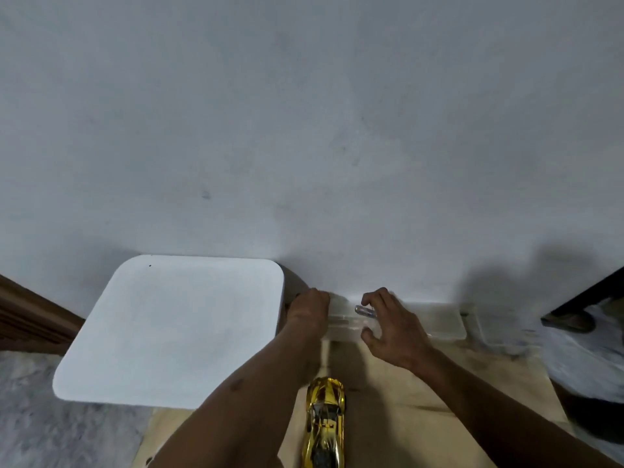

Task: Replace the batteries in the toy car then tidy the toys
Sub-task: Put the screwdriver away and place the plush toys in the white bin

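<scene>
R hand pinches a battery over the clear box at the worktop's far edge; L hand steadies the box, grip state unclear. Battery: small, stiff, slick, best pinched mid-barrel. Gold toy car sits at near edge, light, smooth shell.
</scene>
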Demonstrator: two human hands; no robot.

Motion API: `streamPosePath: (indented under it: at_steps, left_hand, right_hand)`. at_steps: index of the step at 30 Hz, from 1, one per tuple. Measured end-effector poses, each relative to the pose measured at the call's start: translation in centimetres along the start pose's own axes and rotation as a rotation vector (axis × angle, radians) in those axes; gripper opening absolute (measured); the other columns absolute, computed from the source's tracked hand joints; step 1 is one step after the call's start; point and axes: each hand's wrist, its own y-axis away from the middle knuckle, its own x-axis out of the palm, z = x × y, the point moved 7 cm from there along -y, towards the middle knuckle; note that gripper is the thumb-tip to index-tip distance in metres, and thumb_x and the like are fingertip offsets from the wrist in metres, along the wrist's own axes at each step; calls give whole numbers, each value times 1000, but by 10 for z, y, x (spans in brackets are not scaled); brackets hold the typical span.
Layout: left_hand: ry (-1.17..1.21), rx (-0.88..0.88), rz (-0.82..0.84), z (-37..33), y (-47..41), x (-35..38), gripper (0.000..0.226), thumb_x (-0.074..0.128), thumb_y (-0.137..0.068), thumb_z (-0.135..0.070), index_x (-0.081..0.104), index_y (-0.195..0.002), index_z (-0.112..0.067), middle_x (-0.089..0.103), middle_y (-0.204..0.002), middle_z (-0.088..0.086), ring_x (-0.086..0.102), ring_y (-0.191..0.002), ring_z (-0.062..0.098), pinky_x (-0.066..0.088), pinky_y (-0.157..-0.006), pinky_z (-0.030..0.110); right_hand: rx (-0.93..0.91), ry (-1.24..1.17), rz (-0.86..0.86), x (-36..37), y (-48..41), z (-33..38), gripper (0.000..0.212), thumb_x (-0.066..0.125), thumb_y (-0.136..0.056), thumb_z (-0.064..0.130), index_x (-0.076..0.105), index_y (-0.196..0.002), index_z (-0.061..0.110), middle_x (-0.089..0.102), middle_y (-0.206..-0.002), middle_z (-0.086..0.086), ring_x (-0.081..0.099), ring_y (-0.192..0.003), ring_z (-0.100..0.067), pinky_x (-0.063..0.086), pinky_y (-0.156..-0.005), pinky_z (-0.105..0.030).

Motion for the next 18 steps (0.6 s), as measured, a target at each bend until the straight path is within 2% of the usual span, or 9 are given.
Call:
streamPosePath:
  at_steps: [4, 6, 9, 13, 18]
  left_hand:
    - [22, -3, 7, -2, -3, -1, 41, 65, -87, -1, 57, -126, -11, 59, -128, 12, 60, -118, 31, 52, -95, 37]
    - [-33, 3, 26, -2, -3, 3, 43, 68, -86, -2, 57, -126, -10, 59, -127, 13, 60, -117, 30, 52, -94, 36]
    - [-123, 19, 33, -2, -2, 11, 41, 66, -88, -5, 57, -127, -10, 59, -129, 13, 61, -118, 29, 51, -93, 34]
    - [-229, 52, 2, -2, -1, 12, 39, 62, -92, -12, 53, -129, -12, 59, -130, 12, 60, -119, 28, 51, -94, 35]
    - [-184, 54, 19, 2, 0, 5, 45, 67, -86, -15, 52, -129, -12, 58, -129, 13, 60, -118, 31, 52, -91, 39]
  right_hand:
    - [-35, -25, 45, 3, 10, 0, 36, 63, -79, 28, 48, -111, 32, 49, -106, 15, 57, -89, -10, 51, -63, -25]
    - [-87, 13, 120, 18, 13, 4, 43, 71, -75, 26, 53, -113, 35, 55, -105, 16, 61, -82, -9, 51, -59, -25]
    - [-117, 158, 229, 43, 15, 8, 65, 82, -62, 27, 56, -121, 35, 61, -100, 15, 66, -70, -10, 50, -48, -25]
    - [-116, 305, 266, 51, 16, 15, 81, 87, -52, 29, 59, -128, 29, 66, -98, 11, 68, -67, -12, 50, -45, -25]
    - [-101, 351, 330, 61, 21, 17, 88, 84, -63, 28, 46, -142, 29, 68, -108, 4, 70, -70, -19, 54, -50, -29]
